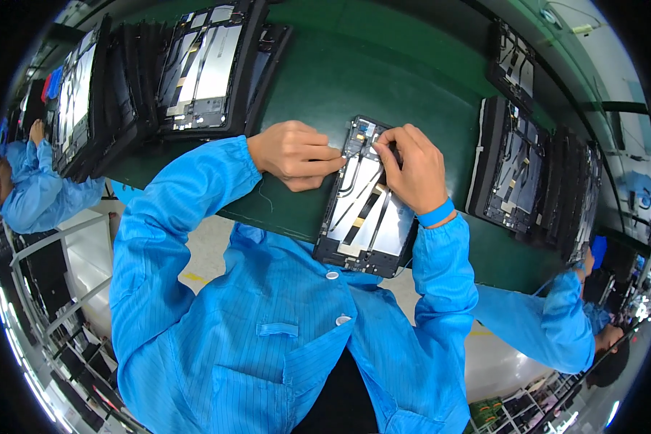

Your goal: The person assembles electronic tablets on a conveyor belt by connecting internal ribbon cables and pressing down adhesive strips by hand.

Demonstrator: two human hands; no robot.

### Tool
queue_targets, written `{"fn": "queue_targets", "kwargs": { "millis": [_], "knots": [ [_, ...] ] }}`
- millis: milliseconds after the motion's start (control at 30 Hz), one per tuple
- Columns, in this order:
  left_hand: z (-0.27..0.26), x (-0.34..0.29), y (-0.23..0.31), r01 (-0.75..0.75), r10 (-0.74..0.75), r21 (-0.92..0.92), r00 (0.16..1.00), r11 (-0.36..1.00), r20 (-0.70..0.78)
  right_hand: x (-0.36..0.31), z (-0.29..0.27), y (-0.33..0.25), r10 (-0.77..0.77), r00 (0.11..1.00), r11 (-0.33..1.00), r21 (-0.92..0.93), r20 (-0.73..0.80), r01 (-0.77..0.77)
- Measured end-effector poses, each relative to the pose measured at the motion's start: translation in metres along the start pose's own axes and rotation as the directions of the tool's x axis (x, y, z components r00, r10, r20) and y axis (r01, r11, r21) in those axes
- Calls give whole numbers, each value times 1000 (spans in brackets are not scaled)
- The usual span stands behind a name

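An opened tablet [359,217], its back cover off, lies tilted on the green table in front of me. Silver battery plates, dark cables and a small circuit area at its far end show. My left hand [294,155] is closed, its fingertips together at the tablet's upper left edge; whatever they pinch is hidden. Over the tablet's upper right part, my right hand [417,166] is closed too, thumb and index finger pinched at the circuit area. What lies between them is too small to make out. A blue wrist strap [436,214] circles my right wrist.
Stacks of opened tablets in black trays stand on the green table [318,72]: one stack [210,65] at the back left, another [513,170] at the right. Co-workers in blue smocks sit at the far left [47,189] and the lower right [550,325].
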State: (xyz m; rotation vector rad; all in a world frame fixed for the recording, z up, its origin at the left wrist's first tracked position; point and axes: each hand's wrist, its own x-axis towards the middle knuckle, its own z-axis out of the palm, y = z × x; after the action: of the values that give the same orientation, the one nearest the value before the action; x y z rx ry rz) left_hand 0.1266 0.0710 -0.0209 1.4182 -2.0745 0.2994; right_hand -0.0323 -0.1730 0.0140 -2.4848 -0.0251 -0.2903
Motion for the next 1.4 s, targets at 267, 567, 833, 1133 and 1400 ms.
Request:
{"fn": "queue_targets", "kwargs": {
  "millis": [267,567,833,1133,1400],
  "knots": [
    [5,-3,3,17,-17,12,1000,1000,-19,1,0,3,-3,1000,1000,18,-11,3],
    [7,5,-1,-38,38,10,997,999,-64,-8,19,36,-154,982,984,-106,-106,143],
    [2,11,4,55,-61,-82,996,995,-68,-5,14,6,-27,997,998,54,-76,31],
    [7,-4,14,83,-79,47,993,995,-86,0,14,10,-24,995,988,154,100,8],
    [14,17,12,74,-67,120,996,990,-63,-5,-14,7,120,990,991,45,71,-123]
  ]
}}
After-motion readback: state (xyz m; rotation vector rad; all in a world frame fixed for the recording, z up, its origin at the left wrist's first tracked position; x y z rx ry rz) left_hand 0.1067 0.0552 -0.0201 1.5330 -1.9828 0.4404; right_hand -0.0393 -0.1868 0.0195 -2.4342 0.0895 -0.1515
